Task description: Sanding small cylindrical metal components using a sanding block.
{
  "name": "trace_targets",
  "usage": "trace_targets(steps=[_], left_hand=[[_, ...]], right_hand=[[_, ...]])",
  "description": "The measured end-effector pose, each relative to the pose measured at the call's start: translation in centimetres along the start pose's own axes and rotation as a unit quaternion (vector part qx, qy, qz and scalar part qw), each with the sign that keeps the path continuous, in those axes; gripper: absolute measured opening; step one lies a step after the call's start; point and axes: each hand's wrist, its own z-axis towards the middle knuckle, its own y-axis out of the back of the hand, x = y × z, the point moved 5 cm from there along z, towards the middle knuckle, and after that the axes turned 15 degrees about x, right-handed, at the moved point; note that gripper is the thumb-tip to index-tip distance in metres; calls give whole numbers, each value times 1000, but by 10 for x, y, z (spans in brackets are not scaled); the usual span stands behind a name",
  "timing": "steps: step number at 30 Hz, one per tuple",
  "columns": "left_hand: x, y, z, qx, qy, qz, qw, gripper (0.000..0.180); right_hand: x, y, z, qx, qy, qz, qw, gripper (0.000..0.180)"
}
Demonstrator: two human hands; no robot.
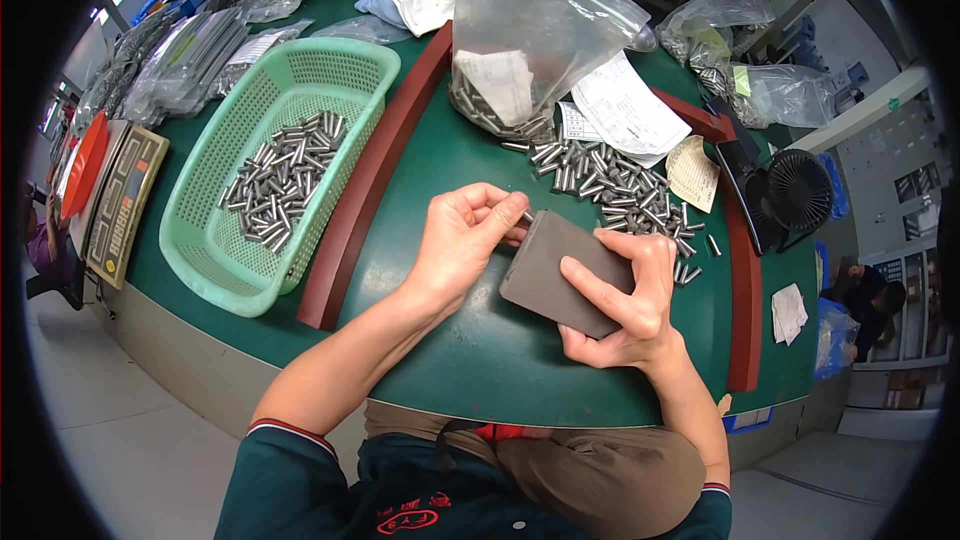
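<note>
A person's right hand grips a flat grey rectangular block by its near right edge, holding it tilted just above a green table. The left hand pinches a small metal pin between closed fingertips against the block's far left corner. More pins lie loose just beyond, and others fill a green basket at the left.

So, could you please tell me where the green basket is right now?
In the head view, the green basket sits on the green table to the person's left, beyond the left hand, with small metal pins lying inside it.
</note>
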Motion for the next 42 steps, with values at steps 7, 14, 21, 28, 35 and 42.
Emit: trace_targets(steps=[7, 14, 21, 28, 35, 42], left_hand=[[1, -3, -1, 9, 0, -8, 1000, 22], [0, -1, -2, 4, 9, -5, 1000, 22], [1, 0, -1, -5, 9, -5, 1000, 21], [2, -3, -1, -7, -2, -15, 1000, 22], [0, -7, 0, 29, 23, -3, 999, 24], [0, -2, 0, 10, 16, -22, 1000, 23]], right_hand=[[-4, 0, -1, -4, -14, -3, 1000, 62], [-8, 4, -1, -23, -42, -17, 999, 61], [-13, 2, -4, -49, -61, -59, 995, 61], [-10, 1, -4, -39, -61, -49, 996, 61], [-32, 15, -14, -123, -123, -62, 983, 64], [-27, 13, -10, -95, -106, -83, 986, 66]])
